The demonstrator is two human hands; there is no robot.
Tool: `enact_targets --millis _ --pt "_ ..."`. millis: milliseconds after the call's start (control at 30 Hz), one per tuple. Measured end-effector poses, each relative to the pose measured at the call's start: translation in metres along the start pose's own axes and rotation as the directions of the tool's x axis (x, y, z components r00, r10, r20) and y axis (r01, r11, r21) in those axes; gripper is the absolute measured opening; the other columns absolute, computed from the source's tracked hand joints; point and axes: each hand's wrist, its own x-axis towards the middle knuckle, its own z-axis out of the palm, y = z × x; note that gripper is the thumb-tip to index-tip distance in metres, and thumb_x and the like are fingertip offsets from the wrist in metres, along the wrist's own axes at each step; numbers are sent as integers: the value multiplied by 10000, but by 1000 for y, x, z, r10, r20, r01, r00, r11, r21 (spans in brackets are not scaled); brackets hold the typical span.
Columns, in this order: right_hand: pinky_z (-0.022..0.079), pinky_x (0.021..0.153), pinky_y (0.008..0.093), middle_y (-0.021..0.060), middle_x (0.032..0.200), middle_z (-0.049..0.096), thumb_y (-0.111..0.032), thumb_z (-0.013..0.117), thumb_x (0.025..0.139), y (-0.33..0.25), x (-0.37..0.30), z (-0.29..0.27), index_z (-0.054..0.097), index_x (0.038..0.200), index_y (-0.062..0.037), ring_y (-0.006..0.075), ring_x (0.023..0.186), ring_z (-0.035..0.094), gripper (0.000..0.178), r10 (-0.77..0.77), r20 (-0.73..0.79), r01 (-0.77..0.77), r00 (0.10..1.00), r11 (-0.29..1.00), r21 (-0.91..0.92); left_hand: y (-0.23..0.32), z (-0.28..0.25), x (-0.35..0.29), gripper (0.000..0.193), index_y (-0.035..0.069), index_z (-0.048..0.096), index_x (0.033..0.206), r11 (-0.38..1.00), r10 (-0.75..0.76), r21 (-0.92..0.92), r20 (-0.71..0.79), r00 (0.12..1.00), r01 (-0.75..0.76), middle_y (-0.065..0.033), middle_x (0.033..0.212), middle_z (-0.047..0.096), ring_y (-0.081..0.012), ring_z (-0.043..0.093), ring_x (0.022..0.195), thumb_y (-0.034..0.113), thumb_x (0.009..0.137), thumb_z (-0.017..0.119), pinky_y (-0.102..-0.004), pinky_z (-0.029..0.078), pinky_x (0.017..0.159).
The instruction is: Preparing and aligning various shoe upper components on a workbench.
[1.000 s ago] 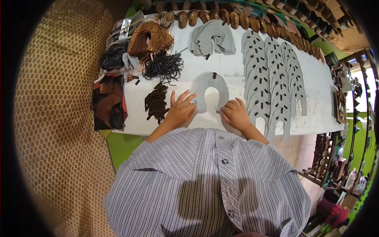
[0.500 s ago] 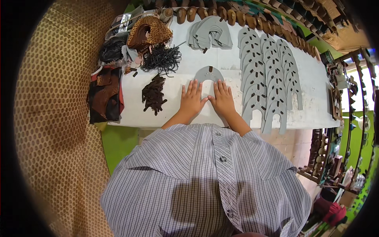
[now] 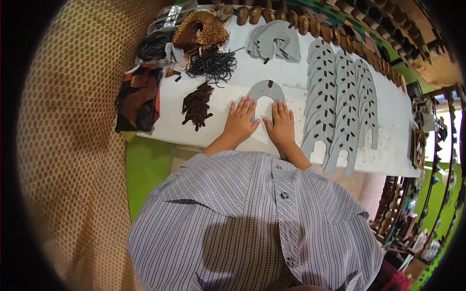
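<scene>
A grey U-shaped cut piece, perhaps a shoe upper, lies flat on the white table with its curve away from me. One small dark brown tab sits at the top of that curve. My left hand rests flat with fingers spread, fingertips on the left leg of the piece. On the other leg lies my right hand, also flat, its fingers stretched forward. Both thumbs point inward, and neither hand grips anything. Left of them is a heap of dark brown tabs.
Overlapping rows of grey U-shaped pieces with brown tabs cover the right of the white table. Farther back lie stacked grey pieces, tangled black cords and leopard-print pieces. Brown shoe lasts line the far edge.
The view has turned slightly, so the table appears shifted right and tilted. Both hands stay flat on the same grey piece, with only slight finger shifts.
</scene>
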Motion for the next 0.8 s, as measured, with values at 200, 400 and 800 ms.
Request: enact_targets --millis 200,400,800 --pt "176 1066 490 180 1409 309 -356 499 860 1 -2 -2 387 1317 -26 335 1317 266 575 -14 6 13 1000 1000 18 2 1 -1 623 80 384 1332 1000 -7 30 -11 1000 7 -142 1403 333 -285 273 1319 400 818 528 -516 154 1064" --pt "154 1083 473 164 1419 298 -397 446 884 2 1 -2 379 1326 -26 311 1328 247 581 -5 49 6 999 999 -36 3 -1 0 592 89 389 1332 999 0 47 -20 1000 1 -146 1396 344 -299 289 1309 392 839 516 -512 151 1065" --pt "206 1063 489 169 1385 355 -229 455 867 8 -3 4 437 1285 -46 328 1300 300 457 -25 -33 25 999 1000 3 4 2 -6 507 93 443 1290 996 -41 71 -61 997 45 -141 1365 388 -307 331 1282 348 855 502 -498 202 1055"
